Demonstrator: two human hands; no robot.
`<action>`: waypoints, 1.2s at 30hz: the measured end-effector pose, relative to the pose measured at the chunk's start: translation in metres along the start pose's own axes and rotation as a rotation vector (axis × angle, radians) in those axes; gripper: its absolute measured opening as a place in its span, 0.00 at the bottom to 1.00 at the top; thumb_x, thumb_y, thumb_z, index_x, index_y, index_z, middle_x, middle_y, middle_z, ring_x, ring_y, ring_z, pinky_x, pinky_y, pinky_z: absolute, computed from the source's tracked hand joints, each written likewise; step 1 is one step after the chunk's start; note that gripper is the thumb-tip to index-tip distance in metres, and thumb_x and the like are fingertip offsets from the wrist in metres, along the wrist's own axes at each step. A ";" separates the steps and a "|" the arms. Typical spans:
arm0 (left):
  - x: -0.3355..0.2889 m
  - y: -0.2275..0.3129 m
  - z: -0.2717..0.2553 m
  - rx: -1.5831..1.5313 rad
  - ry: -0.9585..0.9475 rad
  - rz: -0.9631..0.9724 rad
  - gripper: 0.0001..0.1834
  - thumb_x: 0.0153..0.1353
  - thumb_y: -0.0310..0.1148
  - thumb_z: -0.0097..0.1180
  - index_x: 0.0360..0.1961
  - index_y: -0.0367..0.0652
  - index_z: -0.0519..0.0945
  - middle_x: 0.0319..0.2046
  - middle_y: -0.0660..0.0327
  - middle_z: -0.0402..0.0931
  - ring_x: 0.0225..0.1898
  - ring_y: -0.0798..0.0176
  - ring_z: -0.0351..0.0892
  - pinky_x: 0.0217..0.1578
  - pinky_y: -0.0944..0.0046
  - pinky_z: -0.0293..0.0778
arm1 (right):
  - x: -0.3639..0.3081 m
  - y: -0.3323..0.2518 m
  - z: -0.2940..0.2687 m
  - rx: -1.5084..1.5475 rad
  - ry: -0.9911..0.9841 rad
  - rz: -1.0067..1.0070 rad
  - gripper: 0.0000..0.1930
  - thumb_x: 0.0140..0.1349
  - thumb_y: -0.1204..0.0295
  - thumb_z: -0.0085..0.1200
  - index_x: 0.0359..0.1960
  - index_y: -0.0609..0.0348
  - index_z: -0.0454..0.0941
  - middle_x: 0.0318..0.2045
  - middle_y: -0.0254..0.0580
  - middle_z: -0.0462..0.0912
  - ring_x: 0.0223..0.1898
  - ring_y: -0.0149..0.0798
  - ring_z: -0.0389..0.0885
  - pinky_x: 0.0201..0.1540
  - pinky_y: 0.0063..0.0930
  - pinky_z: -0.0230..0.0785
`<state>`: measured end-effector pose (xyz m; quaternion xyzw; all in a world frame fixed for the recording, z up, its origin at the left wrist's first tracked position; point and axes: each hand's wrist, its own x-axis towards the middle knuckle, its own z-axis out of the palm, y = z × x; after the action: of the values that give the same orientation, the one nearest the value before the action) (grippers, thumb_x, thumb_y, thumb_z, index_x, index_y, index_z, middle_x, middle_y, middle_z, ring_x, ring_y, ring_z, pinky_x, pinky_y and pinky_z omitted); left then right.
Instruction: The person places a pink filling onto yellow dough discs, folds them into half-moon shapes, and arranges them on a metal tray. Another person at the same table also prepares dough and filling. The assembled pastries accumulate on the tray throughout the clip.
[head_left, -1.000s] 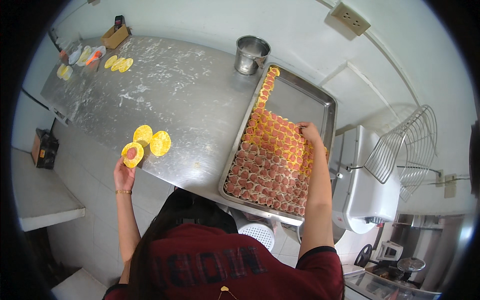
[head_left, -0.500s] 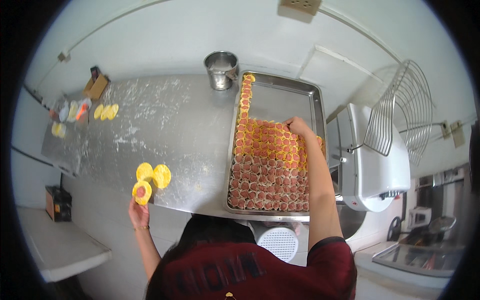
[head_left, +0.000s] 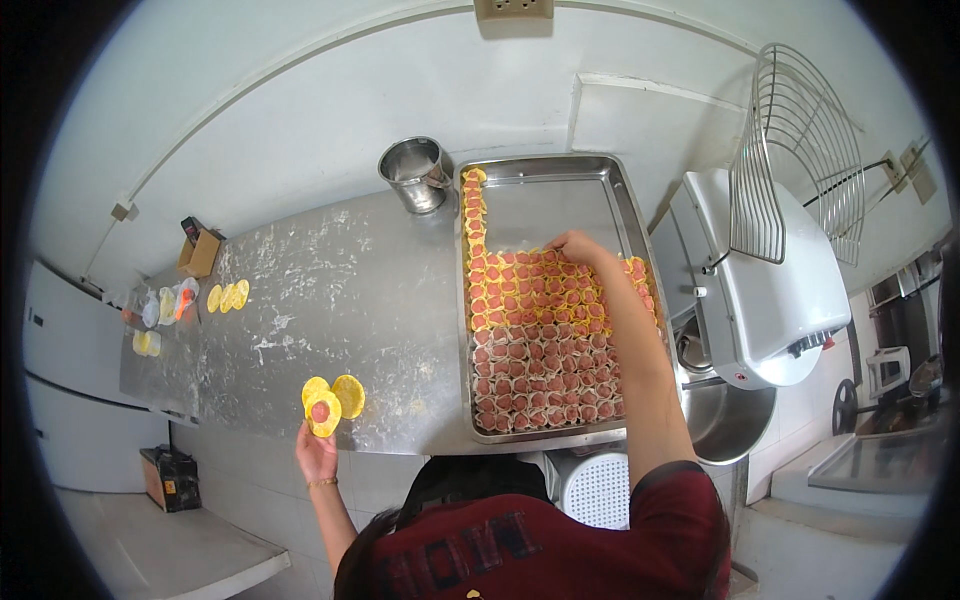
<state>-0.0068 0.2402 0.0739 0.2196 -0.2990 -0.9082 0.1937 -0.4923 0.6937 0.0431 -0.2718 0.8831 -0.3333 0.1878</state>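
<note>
At the table's front edge, my left hand (head_left: 317, 455) holds a round yellow dumpling wrapper (head_left: 325, 424) with a pink ball of meat filling (head_left: 320, 411) on it. Two more yellow wrappers (head_left: 349, 397) lie just beyond, partly overlapped by the held one. My right hand (head_left: 580, 247) reaches over a large metal tray (head_left: 545, 200), its fingers closed at the far edge of the packed rows. Anything in those fingertips is too small to make out. Open-topped dumplings (head_left: 540, 300) fill the near part, yellow ones farther away and pale ones nearer. A single yellow column runs up the tray's left side.
A metal pail (head_left: 414, 175) stands behind the tray's left corner. Flour streaks the steel table (head_left: 270, 290). Several yellow wrappers (head_left: 229, 296) lie at the left, near a cardboard box (head_left: 199, 252) and bags (head_left: 168, 305). A white machine with a wire guard (head_left: 765, 280) flanks the tray's right.
The whole view has shifted. My right hand has moved slightly left along the far edge of the dumplings. The filled wrapper in my left hand now overlaps the two other wrappers more.
</note>
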 end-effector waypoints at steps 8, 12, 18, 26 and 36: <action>0.006 -0.029 0.047 0.031 -0.062 -0.106 0.18 0.66 0.34 0.44 0.55 0.38 0.68 0.55 0.57 0.70 0.56 0.61 0.71 0.55 0.61 0.70 | 0.006 -0.023 0.001 -0.028 -0.013 0.024 0.27 0.52 0.83 0.47 0.55 0.46 0.74 0.49 0.43 0.79 0.48 0.41 0.78 0.48 0.31 0.70; 0.003 -0.042 0.058 0.042 -0.001 -0.150 0.19 0.66 0.34 0.44 0.56 0.38 0.66 0.55 0.56 0.70 0.56 0.60 0.70 0.55 0.60 0.70 | 0.013 -0.041 0.009 -0.023 -0.083 -0.034 0.26 0.55 0.80 0.50 0.56 0.43 0.73 0.51 0.44 0.78 0.50 0.41 0.76 0.50 0.31 0.68; -0.002 -0.049 0.055 0.001 -0.019 -0.204 0.21 0.65 0.34 0.45 0.57 0.38 0.64 0.55 0.55 0.69 0.56 0.58 0.70 0.55 0.58 0.71 | 0.026 -0.053 0.026 -0.050 -0.152 -0.050 0.22 0.53 0.76 0.51 0.52 0.43 0.77 0.43 0.46 0.81 0.41 0.44 0.80 0.43 0.34 0.71; -0.014 -0.044 0.042 0.017 -0.029 -0.216 0.22 0.66 0.35 0.42 0.58 0.36 0.63 0.56 0.53 0.69 0.56 0.57 0.70 0.55 0.59 0.71 | 0.041 -0.073 0.029 -0.196 -0.117 -0.067 0.24 0.46 0.82 0.45 0.46 0.51 0.81 0.35 0.46 0.83 0.31 0.41 0.77 0.37 0.30 0.71; -0.053 0.004 -0.018 0.015 0.060 -0.191 0.18 0.64 0.33 0.46 0.52 0.35 0.69 0.53 0.53 0.72 0.54 0.58 0.72 0.55 0.59 0.70 | 0.025 -0.148 0.066 -0.070 0.603 -0.234 0.19 0.53 0.77 0.43 0.48 0.61 0.75 0.48 0.56 0.76 0.48 0.56 0.75 0.51 0.43 0.67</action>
<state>0.0475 0.2549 0.0787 0.2757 -0.2774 -0.9133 0.1135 -0.4252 0.5531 0.0947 -0.2667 0.8726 -0.3875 -0.1312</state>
